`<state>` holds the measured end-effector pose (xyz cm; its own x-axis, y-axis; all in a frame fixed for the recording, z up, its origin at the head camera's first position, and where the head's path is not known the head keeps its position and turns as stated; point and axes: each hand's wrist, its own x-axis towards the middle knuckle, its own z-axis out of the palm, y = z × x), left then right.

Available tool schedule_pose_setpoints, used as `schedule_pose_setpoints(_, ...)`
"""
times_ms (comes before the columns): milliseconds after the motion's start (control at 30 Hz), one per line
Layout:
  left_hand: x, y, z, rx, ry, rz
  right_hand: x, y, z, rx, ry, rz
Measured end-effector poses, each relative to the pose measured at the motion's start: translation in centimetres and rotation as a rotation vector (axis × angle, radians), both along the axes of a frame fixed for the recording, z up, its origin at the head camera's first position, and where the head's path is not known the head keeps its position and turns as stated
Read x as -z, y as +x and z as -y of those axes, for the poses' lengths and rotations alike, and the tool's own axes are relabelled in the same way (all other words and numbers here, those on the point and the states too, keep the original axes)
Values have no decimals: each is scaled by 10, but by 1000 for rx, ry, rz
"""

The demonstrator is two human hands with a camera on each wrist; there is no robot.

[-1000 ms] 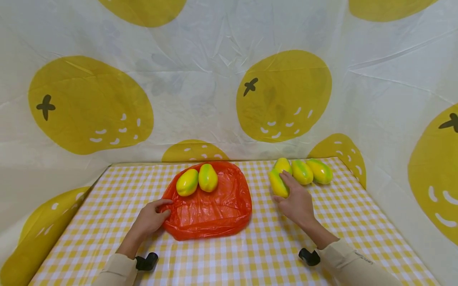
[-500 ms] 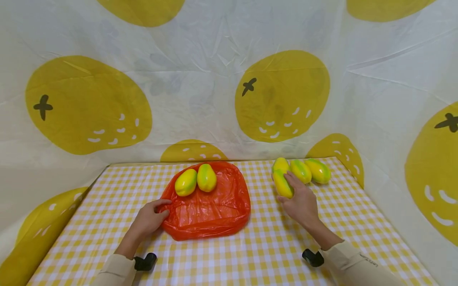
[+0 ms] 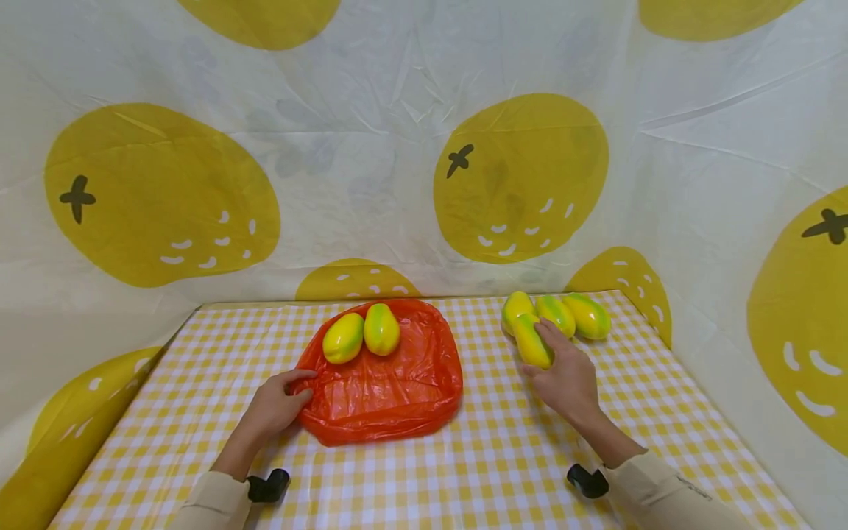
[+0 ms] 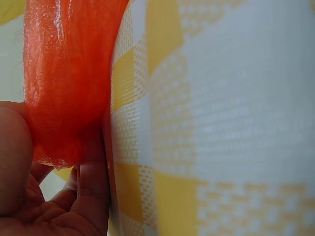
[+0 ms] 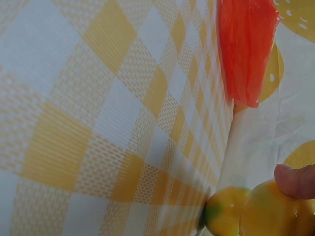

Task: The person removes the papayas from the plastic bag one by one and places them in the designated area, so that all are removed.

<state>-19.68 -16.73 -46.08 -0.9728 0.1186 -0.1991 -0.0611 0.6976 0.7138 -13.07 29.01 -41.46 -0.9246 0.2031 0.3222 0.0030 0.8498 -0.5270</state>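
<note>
My left hand holds the left rim of a red plastic bag, its mouth spread wide on the table. The left wrist view shows the bag's wall between thumb and fingers. Two glossy yellow-green mangoes lie inside at the back left. On the right, my right hand grips another mango, fingers over its right side and thumb at the near end. In the right wrist view the thumb presses on this fruit. Three more mangoes sit in a row just behind it.
A yellow-and-white checked cloth covers the table. Behind and at the sides hangs a pale curtain printed with large yellow fruit. Black wrist devices show at both cuffs. Cloth lies between the bag and the fruit row.
My right hand has shifted a little to the right with the gripped mango, uncovering more of the leftmost mango behind. The left hand and bag stay in place.
</note>
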Motion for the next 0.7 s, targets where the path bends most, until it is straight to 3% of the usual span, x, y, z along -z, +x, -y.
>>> schedule_pose_setpoints(700,1,-1,-1,-12,-4,3,-3,9,-15,39,9,-76)
